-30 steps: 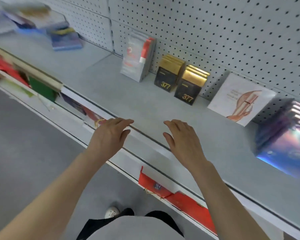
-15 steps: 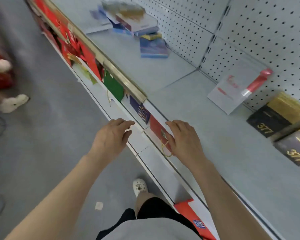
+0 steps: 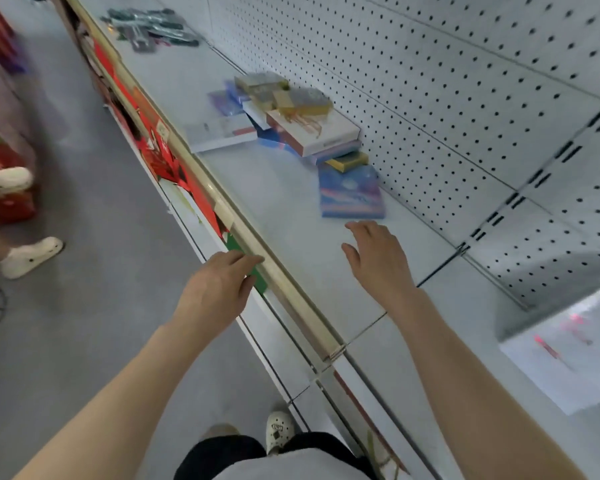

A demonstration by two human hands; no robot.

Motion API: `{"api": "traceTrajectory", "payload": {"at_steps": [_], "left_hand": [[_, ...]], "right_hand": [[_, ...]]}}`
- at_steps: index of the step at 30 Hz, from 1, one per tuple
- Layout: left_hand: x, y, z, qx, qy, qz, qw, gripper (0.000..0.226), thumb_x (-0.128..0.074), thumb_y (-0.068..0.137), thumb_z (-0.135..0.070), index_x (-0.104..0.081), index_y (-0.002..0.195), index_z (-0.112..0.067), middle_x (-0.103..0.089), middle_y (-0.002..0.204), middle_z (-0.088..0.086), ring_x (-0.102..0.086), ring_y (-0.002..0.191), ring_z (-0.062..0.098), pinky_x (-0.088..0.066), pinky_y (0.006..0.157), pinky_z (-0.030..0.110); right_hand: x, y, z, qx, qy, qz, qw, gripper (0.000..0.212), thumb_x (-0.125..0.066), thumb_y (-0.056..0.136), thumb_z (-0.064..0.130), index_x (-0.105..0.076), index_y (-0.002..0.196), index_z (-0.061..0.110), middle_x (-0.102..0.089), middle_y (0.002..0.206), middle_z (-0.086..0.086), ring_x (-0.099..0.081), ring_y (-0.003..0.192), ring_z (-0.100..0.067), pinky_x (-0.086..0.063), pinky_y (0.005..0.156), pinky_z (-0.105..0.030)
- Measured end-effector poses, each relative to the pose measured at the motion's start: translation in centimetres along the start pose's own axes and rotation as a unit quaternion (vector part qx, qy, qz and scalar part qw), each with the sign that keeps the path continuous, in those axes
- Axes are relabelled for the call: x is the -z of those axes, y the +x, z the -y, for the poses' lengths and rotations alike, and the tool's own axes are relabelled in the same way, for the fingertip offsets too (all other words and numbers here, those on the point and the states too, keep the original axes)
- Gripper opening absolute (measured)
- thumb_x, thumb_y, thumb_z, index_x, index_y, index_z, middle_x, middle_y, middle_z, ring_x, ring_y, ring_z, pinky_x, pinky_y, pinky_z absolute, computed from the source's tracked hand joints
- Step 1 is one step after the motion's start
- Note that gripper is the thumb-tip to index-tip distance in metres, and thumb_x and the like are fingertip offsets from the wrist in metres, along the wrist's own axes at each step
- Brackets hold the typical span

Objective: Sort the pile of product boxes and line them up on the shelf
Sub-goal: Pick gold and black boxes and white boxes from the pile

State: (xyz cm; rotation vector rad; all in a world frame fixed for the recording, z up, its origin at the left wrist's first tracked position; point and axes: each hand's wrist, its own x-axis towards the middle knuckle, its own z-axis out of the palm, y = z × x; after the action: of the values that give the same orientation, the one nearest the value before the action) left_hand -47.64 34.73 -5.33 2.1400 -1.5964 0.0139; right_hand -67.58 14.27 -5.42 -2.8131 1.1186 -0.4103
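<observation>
A pile of flat product boxes (image 3: 291, 116) lies on the grey shelf (image 3: 278, 202) against the pegboard back. The nearest one, a blue box with a sky print (image 3: 351, 192), lies flat at the pile's near end. A white flat box (image 3: 219, 132) rests at the pile's left, near the shelf's front rail. My right hand (image 3: 378, 258) hovers over the shelf, empty with fingers apart, just short of the blue box. My left hand (image 3: 219, 289) is empty too, fingers loosely spread, beside the front rail. A white box with red print (image 3: 561, 344) stands blurred at the right.
A beige rail (image 3: 284, 282) runs along the shelf's front edge, with red and green packages on the level below. Dark items (image 3: 149, 26) lie far down the shelf. Another person's feet in white shoes (image 3: 28, 254) stand on the grey floor at left.
The view has swung left along the shelf: the black-and-gold boxes have left the frame and the pile has come closer. My right hand has moved over the shelf toward the blue box.
</observation>
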Motion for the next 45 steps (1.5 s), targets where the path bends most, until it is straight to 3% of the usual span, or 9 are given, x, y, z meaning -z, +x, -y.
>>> {"api": "traceTrajectory", "payload": {"at_steps": [10, 14, 18, 23, 28, 32, 35, 39, 45], "left_hand": [[-1.2, 13.9, 10.1, -0.054, -0.018, 0.021, 0.998, 0.032, -0.068, 0.085, -0.013, -0.067, 0.117, -0.021, -0.066, 0.105, -0.001, -0.063, 0.092, 0.026, -0.054, 0.07, 0.036], [-1.2, 20.3, 14.3, -0.109, -0.023, 0.057, 0.992, 0.034, -0.069, 0.085, -0.014, -0.066, 0.119, -0.019, -0.066, 0.109, 0.001, -0.062, 0.092, 0.027, -0.055, 0.074, 0.038], [-0.4, 27.3, 17.2, -0.16, -0.024, 0.064, 0.985, 0.035, -0.07, 0.084, -0.015, -0.066, 0.118, -0.017, -0.066, 0.113, 0.004, -0.063, 0.098, 0.028, -0.053, 0.081, 0.038], [-1.5, 37.4, 18.0, -0.196, -0.048, 0.058, 0.978, 0.039, -0.057, 0.092, -0.022, -0.056, 0.131, -0.017, -0.055, 0.13, 0.006, -0.051, 0.116, 0.029, -0.045, 0.099, 0.042], [-4.5, 45.2, 14.8, -0.142, -0.049, 0.127, 0.98, 0.06, -0.054, 0.094, -0.041, -0.037, 0.143, -0.013, -0.04, 0.146, 0.015, -0.036, 0.133, 0.037, -0.03, 0.109, 0.045], [-5.7, 47.2, 12.3, -0.121, -0.038, 0.234, 0.964, 0.075, -0.053, 0.085, -0.063, -0.028, 0.144, -0.024, -0.048, 0.136, 0.015, -0.046, 0.123, 0.035, -0.04, 0.098, 0.043], [-5.4, 46.9, 11.4, -0.073, -0.104, 0.22, 0.967, 0.074, -0.065, 0.081, -0.054, -0.035, 0.142, -0.025, -0.045, 0.136, 0.013, -0.05, 0.119, 0.031, -0.043, 0.091, 0.039], [-3.6, 45.8, 13.3, 0.015, -0.214, 0.124, 0.969, 0.052, -0.063, 0.088, -0.04, -0.046, 0.134, -0.025, -0.051, 0.129, 0.005, -0.056, 0.11, 0.025, -0.046, 0.086, 0.036], [-0.4, 40.9, 17.8, 0.207, -0.458, 0.144, 0.852, 0.035, -0.062, 0.091, -0.03, -0.046, 0.122, -0.029, -0.059, 0.113, 0.003, -0.065, 0.097, 0.021, -0.056, 0.082, 0.036]], "right_hand": [[-3.6, 18.3, -1.0, -0.125, 0.008, 0.037, 0.991, 0.041, -0.05, 0.097, 0.031, -0.044, 0.131, 0.008, -0.051, 0.125, -0.016, -0.052, 0.109, -0.036, -0.044, 0.079, -0.042], [-4.4, 24.7, 0.5, -0.177, 0.067, -0.033, 0.981, 0.051, -0.034, 0.099, 0.042, -0.04, 0.143, 0.016, -0.047, 0.137, -0.019, -0.047, 0.119, -0.04, -0.044, 0.093, -0.051], [-6.5, 29.1, 1.0, -0.194, 0.045, 0.024, 0.98, 0.086, 0.004, 0.089, 0.071, -0.042, 0.144, 0.023, -0.039, 0.148, -0.018, -0.035, 0.133, -0.043, -0.031, 0.108, -0.055], [-8.8, 28.2, 1.4, -0.235, 0.052, 0.029, 0.97, 0.078, -0.001, 0.093, 0.068, -0.043, 0.144, 0.027, -0.035, 0.153, -0.013, -0.022, 0.144, -0.04, -0.015, 0.118, -0.05], [-7.1, 25.9, 3.3, -0.257, 0.069, -0.03, 0.964, 0.062, -0.029, 0.091, 0.058, -0.053, 0.137, 0.023, -0.041, 0.149, -0.013, -0.025, 0.143, -0.031, -0.016, 0.12, -0.042], [-6.0, 24.7, 2.7, -0.256, 0.05, -0.067, 0.963, 0.053, -0.043, 0.086, 0.06, -0.062, 0.117, 0.022, -0.055, 0.123, -0.004, -0.044, 0.128, -0.027, -0.023, 0.116, -0.044], [-4.4, 25.2, 1.6, -0.316, 0.036, -0.027, 0.948, 0.07, -0.055, 0.072, 0.074, -0.053, 0.122, 0.024, -0.044, 0.126, -0.003, -0.039, 0.125, -0.026, -0.04, 0.104, -0.042], [-2.9, 26.6, 0.1, -0.376, 0.075, 0.082, 0.92, 0.111, -0.062, 0.061, 0.083, -0.022, 0.148, 0.027, -0.02, 0.153, -0.009, -0.017, 0.143, -0.026, -0.03, 0.113, -0.046], [-2.1, 27.6, -0.9, -0.38, -0.102, 0.154, 0.906, 0.109, -0.044, 0.054, 0.097, -0.038, 0.132, 0.02, -0.055, 0.112, -0.009, -0.051, 0.105, -0.029, -0.041, 0.089, -0.04]]}}
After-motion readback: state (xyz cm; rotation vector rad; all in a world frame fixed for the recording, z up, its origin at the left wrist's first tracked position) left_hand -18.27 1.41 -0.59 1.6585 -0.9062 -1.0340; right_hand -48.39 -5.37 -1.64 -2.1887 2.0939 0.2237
